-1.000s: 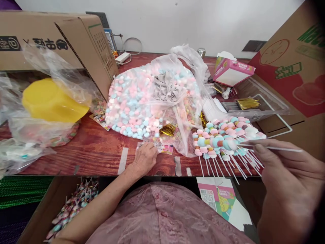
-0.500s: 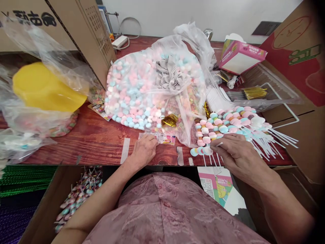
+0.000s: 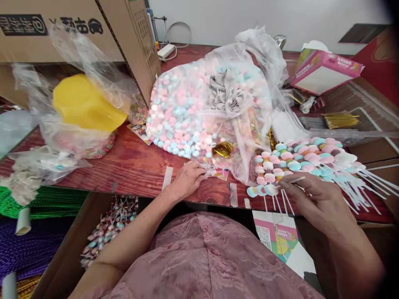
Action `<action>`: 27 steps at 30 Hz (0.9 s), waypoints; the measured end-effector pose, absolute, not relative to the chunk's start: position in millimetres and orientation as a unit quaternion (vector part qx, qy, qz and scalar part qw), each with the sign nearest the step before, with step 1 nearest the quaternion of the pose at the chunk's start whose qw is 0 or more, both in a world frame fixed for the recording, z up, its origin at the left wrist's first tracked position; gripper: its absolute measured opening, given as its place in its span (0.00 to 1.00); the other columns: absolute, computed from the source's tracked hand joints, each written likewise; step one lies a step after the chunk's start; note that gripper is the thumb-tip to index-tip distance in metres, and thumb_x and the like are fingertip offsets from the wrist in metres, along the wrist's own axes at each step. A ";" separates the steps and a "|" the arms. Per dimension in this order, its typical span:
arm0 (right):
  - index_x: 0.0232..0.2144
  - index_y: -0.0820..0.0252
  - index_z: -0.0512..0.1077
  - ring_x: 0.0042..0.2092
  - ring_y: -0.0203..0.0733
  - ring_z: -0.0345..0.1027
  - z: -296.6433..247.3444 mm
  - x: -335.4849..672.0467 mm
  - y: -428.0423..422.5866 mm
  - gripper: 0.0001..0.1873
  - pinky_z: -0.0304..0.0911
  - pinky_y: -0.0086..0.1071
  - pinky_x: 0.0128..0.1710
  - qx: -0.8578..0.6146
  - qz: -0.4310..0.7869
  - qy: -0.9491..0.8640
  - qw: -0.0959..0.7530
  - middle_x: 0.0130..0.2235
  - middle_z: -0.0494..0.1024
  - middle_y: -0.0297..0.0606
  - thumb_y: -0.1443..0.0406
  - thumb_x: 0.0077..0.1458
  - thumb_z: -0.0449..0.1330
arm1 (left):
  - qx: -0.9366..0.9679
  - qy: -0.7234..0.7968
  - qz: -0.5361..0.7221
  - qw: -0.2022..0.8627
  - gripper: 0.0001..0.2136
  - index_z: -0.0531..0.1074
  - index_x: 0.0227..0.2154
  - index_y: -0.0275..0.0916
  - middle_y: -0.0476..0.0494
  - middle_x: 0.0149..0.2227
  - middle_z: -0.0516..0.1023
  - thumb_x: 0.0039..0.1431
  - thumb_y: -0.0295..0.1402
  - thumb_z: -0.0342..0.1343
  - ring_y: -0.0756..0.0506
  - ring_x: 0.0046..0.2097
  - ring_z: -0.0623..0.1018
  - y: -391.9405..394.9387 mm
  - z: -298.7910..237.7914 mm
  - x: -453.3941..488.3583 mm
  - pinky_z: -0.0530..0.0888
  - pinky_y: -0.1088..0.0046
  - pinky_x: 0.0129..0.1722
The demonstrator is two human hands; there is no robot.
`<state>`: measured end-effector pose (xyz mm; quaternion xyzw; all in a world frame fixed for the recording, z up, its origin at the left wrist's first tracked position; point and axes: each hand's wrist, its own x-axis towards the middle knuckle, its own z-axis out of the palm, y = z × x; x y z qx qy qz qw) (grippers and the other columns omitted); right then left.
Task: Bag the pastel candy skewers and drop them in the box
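Observation:
My right hand [image 3: 311, 199] pinches a marshmallow skewer [image 3: 262, 190] by its white stick, the pastel candies pointing left. Under that hand and beyond it lies a pile of similar marshmallow skewers [image 3: 299, 155], several white sticks reaching past the table's front edge. My left hand [image 3: 189, 178] is palm down with bent fingers closed at the edge of a small printed clear bag [image 3: 220, 172] on the table. Its fingertips are partly hidden. Behind both hands is a large clear sack of pink, blue and white marshmallows [image 3: 177, 112].
Gold twist ties [image 3: 222, 149] lie on the sack. To the left, a yellow plastic scoop [image 3: 87, 104] rests on bagged candy beside a cardboard box [image 3: 77, 45]. A pink carton [image 3: 327, 68] stands back right. Below the table's left front, a box holds many finished skewers [image 3: 109, 228].
The view has swung left, so everything sits further right. My right hand has tilted the held skewer's stick, which now points rightward. My left hand stays at the printed bag.

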<state>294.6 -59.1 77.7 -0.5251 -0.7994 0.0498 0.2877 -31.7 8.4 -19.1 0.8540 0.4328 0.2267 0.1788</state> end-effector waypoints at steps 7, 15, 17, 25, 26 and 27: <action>0.34 0.52 0.76 0.34 0.43 0.76 57.0 307.1 -75.4 0.03 0.69 0.36 0.37 -0.587 0.100 -0.724 0.347 0.34 0.81 0.38 0.64 0.57 0.62 | 0.833 0.447 0.252 0.208 0.07 0.79 0.31 0.35 0.42 0.33 0.74 0.60 0.26 0.57 0.46 0.38 0.73 20.6 -18.3 -25.8 0.69 0.70 0.40; 0.33 0.52 0.78 0.34 0.41 0.75 64.3 297.4 -83.6 0.03 0.68 0.36 0.38 -0.548 0.111 -0.726 0.400 0.31 0.81 0.34 0.65 0.55 0.63 | 0.728 0.484 0.309 0.374 0.05 0.73 0.23 0.35 0.50 0.28 0.71 0.50 0.27 0.64 0.50 0.31 0.69 23.9 -15.8 -27.0 0.65 0.75 0.33; 0.33 0.52 0.79 0.34 0.42 0.75 67.0 293.0 -87.5 0.03 0.69 0.36 0.37 -0.568 0.150 -0.662 0.466 0.32 0.81 0.34 0.65 0.53 0.65 | 0.676 0.498 0.326 0.434 0.08 0.72 0.24 0.35 0.51 0.27 0.72 0.48 0.31 0.66 0.51 0.30 0.69 20.8 -18.2 -30.6 0.64 0.76 0.31; 0.28 0.56 0.81 0.31 0.43 0.76 66.9 235.1 -65.3 0.03 0.71 0.48 0.46 -0.493 0.208 -0.392 0.749 0.29 0.82 0.35 0.67 0.46 0.69 | 0.615 0.520 0.336 0.489 0.12 0.72 0.23 0.35 0.51 0.25 0.72 0.42 0.36 0.69 0.52 0.27 0.66 18.8 -20.0 -34.1 0.61 0.77 0.28; 0.29 0.56 0.81 0.32 0.43 0.76 63.8 229.4 -62.3 0.03 0.71 0.48 0.47 -0.488 0.217 -0.394 0.748 0.30 0.82 0.36 0.67 0.47 0.68 | 0.615 0.519 0.337 0.490 0.12 0.73 0.23 0.35 0.51 0.25 0.72 0.42 0.36 0.69 0.52 0.27 0.67 19.1 -19.8 -34.4 0.62 0.77 0.28; 0.30 0.56 0.80 0.34 0.45 0.77 60.2 225.0 -60.6 0.03 0.70 0.49 0.48 -0.492 0.221 -0.400 0.741 0.31 0.82 0.36 0.66 0.48 0.68 | 0.615 0.516 0.338 0.490 0.12 0.73 0.23 0.35 0.50 0.25 0.72 0.42 0.37 0.69 0.52 0.28 0.67 19.3 -19.7 -34.8 0.62 0.77 0.28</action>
